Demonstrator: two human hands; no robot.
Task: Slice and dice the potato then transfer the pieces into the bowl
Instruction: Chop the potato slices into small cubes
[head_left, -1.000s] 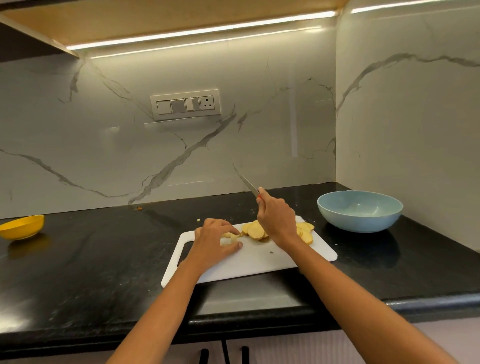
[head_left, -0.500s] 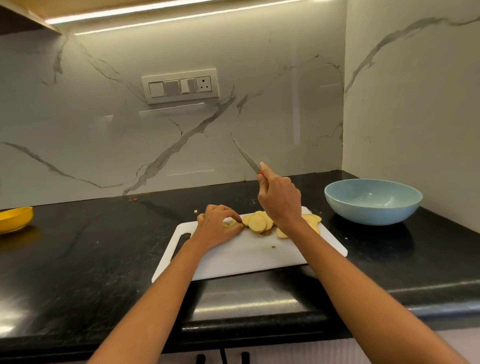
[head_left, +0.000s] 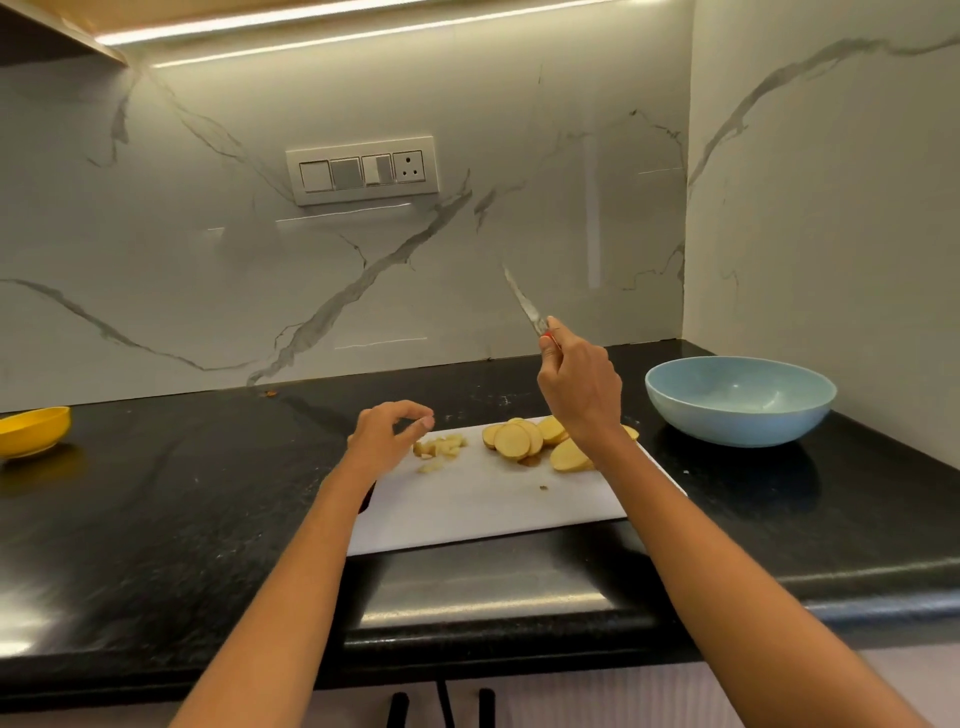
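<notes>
A white cutting board (head_left: 483, 504) lies on the black counter. Round potato slices (head_left: 519, 440) are piled at its far right. A small heap of diced potato (head_left: 440, 448) sits at its far left. My right hand (head_left: 581, 395) grips a knife (head_left: 525, 305) with a red handle, raised above the slices, blade pointing up and left. My left hand (head_left: 387, 436) hovers just left of the diced heap, fingers loosely curled, holding nothing I can see. The light blue bowl (head_left: 740, 400) stands empty to the right of the board.
A yellow bowl (head_left: 32, 430) sits at the counter's far left edge. Marble walls close in the back and right, with a switch panel (head_left: 362, 170) on the back wall. The counter's front edge runs below the board.
My left hand has lifted off the diced pieces and drawn back to the left, uncovering the heap. My right hand has risen with the knife above the slices.
</notes>
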